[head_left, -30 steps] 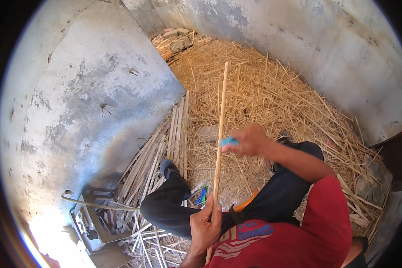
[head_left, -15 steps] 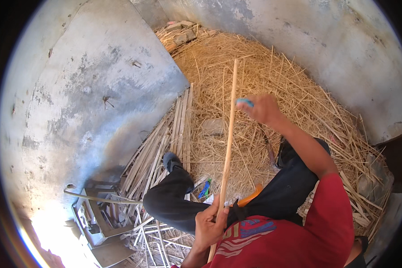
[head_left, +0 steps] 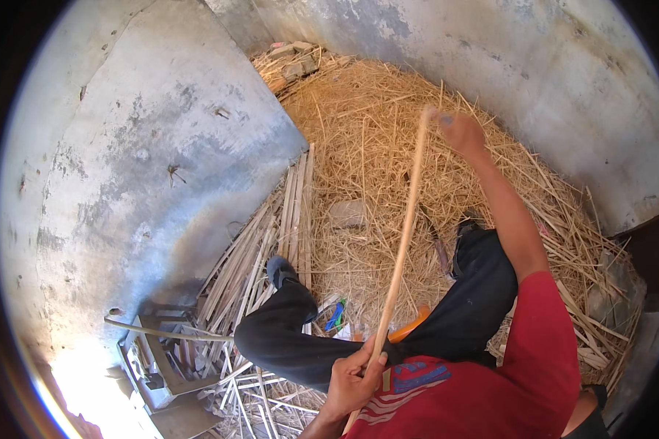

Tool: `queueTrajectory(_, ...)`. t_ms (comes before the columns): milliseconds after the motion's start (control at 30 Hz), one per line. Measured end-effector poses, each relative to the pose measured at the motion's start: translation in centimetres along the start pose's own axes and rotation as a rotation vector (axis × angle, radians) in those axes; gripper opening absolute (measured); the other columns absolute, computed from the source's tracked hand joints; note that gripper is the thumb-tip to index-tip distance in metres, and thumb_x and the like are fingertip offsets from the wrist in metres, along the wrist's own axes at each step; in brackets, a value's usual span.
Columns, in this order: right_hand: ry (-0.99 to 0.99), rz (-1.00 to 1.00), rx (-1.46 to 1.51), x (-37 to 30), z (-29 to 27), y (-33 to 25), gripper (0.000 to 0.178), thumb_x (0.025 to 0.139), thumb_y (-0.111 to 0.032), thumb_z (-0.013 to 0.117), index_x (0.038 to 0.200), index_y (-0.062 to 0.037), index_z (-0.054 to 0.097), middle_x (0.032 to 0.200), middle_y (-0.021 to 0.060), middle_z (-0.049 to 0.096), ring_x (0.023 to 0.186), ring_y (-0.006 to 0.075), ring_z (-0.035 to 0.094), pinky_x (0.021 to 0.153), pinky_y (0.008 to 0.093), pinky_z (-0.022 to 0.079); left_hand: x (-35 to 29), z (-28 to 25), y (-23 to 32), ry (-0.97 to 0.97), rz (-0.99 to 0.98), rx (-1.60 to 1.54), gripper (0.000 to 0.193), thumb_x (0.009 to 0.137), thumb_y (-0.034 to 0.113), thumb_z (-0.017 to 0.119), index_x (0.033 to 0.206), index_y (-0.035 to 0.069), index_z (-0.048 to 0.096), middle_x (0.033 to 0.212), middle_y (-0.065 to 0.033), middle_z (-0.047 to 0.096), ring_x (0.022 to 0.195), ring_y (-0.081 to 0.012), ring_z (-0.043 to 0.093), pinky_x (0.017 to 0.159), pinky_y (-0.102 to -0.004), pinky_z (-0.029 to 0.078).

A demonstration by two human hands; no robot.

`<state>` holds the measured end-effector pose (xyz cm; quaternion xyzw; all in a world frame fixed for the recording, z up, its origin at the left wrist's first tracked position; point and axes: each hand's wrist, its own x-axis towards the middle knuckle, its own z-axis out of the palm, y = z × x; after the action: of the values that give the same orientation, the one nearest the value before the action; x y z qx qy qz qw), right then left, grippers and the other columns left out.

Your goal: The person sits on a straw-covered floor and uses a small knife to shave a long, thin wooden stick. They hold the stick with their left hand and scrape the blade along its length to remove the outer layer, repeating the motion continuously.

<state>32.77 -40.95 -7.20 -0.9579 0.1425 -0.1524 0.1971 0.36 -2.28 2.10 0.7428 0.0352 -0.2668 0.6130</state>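
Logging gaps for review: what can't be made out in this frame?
- Small blue thing in the right hand, head view: fingers cover it, motion-blurred.
- Lower end of the long stick: hidden behind the left hand and red shirt.
- Orange object: mostly behind the leg.

One long pale wooden stick (head_left: 403, 241) shows, with two bare hands on it: the left hand (head_left: 353, 380) closed around its lower end and the right hand (head_left: 459, 132) gripping near its top. Beside the grey concrete wall (head_left: 146, 168) lies one bundle of split pale cane strips (head_left: 285, 234), too many and too overlapped to count, and one flat grey stone (head_left: 346, 214) sits in the single heap of loose golden straw (head_left: 373, 132). Near the knee there appear to be one orange curved object (head_left: 410, 324) and one small blue-and-green item (head_left: 335, 316), though both are partly hidden.
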Motion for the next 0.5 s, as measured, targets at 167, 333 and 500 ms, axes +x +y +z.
queueTrajectory(167, 0.193, 0.252, 0.143, 1.5, -1.0, 9.6, 0.076, 0.089, -0.073, 0.034, 0.053, -0.0077, 0.047, 0.050, 0.0039, 0.042, 0.044, 0.0189, 0.037, 0.048, 0.0398, 0.035, -1.3, -1.0, 0.0, 0.094, -0.094, -0.011, 0.041, 0.092, 0.010, 0.061, 0.131, 0.000, 0.053, 0.062, 0.0077, 0.051, 0.054, 0.0014, 0.045, 0.047, -0.0171, 0.038)
queueTrajectory(333, -0.071, 0.097, 0.200, -1.5, -0.8, 3.2, 0.078, 0.088, -0.073, 0.037, 0.054, -0.0037, 0.043, 0.052, 0.0063, 0.042, 0.051, 0.0222, 0.043, 0.053, 0.0411, 0.035, 6.4, -4.4, 4.8, 0.553, 0.380, 0.039, 0.035, 0.097, 0.012, 0.046, 0.127, -0.004, 0.053, 0.051, 0.0016, 0.048, 0.036, -0.0033, 0.041, 0.034, -0.0188, 0.031)
queueTrajectory(500, -0.037, -0.156, 0.329, -6.3, -1.9, -3.4, 0.072, 0.089, -0.069, 0.041, 0.054, -0.0058, 0.039, 0.049, 0.0010, 0.033, 0.046, 0.0156, 0.031, 0.046, 0.0372, 0.024, 14.7, -9.6, 14.9, 0.589, 0.742, -0.088, 0.035, 0.100, 0.023, 0.047, 0.125, -0.002, 0.051, 0.051, 0.0028, 0.041, 0.037, -0.0035, 0.037, 0.034, -0.0194, 0.029)
